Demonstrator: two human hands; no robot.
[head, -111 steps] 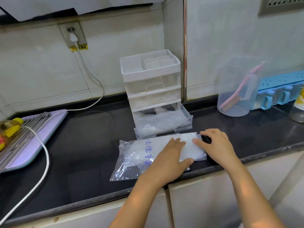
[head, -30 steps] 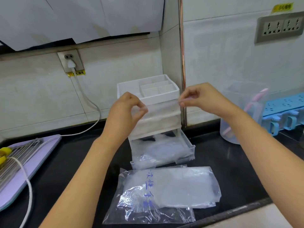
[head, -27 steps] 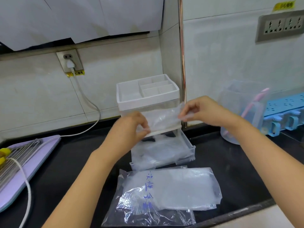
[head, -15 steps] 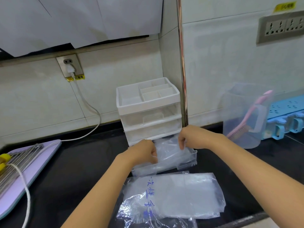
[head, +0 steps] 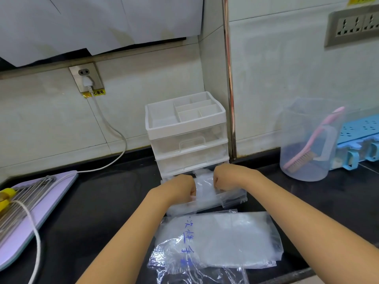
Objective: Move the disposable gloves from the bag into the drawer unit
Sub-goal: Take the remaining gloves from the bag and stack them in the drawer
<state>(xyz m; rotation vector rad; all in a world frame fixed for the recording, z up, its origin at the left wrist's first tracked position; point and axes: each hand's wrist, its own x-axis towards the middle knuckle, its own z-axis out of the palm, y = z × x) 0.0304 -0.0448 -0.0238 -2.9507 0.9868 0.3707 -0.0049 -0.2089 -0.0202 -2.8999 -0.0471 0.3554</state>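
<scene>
The bottom drawer [head: 233, 198] of the white drawer unit [head: 184, 128] stands pulled out toward 6 o'clock on the black counter [head: 102, 201], and both hands are down in it. The left hand [head: 180, 186] and right hand [head: 227, 177] are curled into fists, knuckles up, each gripping an end of the thin clear disposable gloves [head: 205, 187]. The crumpled film stretches between the two fists, so its long axis runs from 9 to 3 o'clock across the drawer; which way the glove fingers point cannot be told. The film sits at the fingertips, below the knuckles, inside the drawer walls. At 6 o'clock from the drawer, just beside its front, the plastic bag [head: 221, 236] lies flat, its long axis also 9 to 3, with blue handwriting near its left end. A clear jug [head: 303, 173] holding a pink brush [head: 315, 138] stands at 3 o'clock, and a purple tray [head: 30, 212] at 9.
</scene>
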